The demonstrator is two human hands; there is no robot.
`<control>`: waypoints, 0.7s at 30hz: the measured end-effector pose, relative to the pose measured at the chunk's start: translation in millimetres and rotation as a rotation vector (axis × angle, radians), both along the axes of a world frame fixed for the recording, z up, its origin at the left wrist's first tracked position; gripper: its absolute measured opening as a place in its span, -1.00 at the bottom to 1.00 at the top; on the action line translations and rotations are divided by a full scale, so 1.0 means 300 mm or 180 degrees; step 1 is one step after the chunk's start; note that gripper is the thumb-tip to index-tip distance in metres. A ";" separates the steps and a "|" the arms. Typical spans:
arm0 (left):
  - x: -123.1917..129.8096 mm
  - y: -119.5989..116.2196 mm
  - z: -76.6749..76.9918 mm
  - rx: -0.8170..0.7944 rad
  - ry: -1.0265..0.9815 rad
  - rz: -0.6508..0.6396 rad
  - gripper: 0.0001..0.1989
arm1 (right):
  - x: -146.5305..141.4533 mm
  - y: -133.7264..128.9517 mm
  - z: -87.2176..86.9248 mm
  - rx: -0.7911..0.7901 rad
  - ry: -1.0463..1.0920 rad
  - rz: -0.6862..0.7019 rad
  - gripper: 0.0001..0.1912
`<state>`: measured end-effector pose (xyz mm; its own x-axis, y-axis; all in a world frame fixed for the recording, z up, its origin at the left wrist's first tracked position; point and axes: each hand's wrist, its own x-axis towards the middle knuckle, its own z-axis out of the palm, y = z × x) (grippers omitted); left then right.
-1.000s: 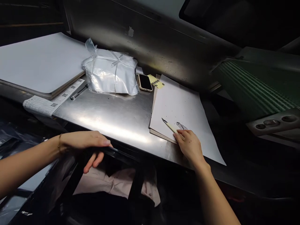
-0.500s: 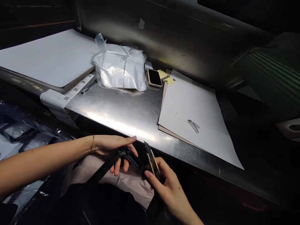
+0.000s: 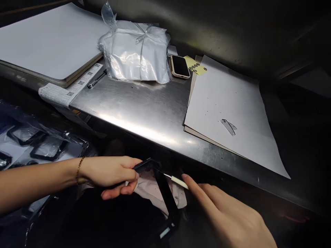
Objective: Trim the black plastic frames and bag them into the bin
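In the head view my left hand (image 3: 111, 174) is closed on one side of a black plastic frame (image 3: 165, 193), below the front edge of the metal table. My right hand (image 3: 227, 206) grips a utility knife (image 3: 179, 182) with a cream-coloured handle, its index finger laid along the top. The knife's blade points left at the frame's upper corner; whether it touches there I cannot tell. Beneath the frame lies a crumpled pale pink cloth (image 3: 147, 187). The palm side of my right hand is hidden.
On the metal table (image 3: 124, 103) are a tied bundle of clear bags (image 3: 137, 51), a phone (image 3: 180, 66), a yellow sticker sheet (image 3: 198, 69), a pen (image 3: 97, 80) and stacked white boards (image 3: 46, 41). Nail clippers (image 3: 229, 127) rest on white card (image 3: 222, 100). Bagged black frames (image 3: 48, 146) lie lower left.
The frame has been turned, and my left hand now grips its side. My right hand has let go of the frame and brought the knife's blade to its corner. The view has tilted down.
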<state>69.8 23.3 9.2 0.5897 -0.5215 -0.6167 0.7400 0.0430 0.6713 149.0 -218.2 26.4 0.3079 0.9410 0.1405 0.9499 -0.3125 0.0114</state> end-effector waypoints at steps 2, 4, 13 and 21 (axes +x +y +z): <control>-0.001 -0.002 0.002 0.0035 0.0066 -0.0047 -0.82 | -0.008 0.002 0.018 -0.0339 -0.0183 0.0180 -0.58; 0.000 -0.003 0.004 0.0096 0.0100 -0.0099 -0.82 | -0.015 0.014 0.027 -0.0425 -0.0257 0.0267 -0.60; -0.001 0.002 0.004 0.0173 0.0056 -0.0142 -0.83 | -0.006 0.053 0.026 -0.0355 -0.0235 0.0346 -0.60; 0.001 0.002 0.001 0.0205 0.0087 -0.0142 -0.84 | -0.004 0.062 0.038 -0.0441 -0.0344 0.0279 -0.59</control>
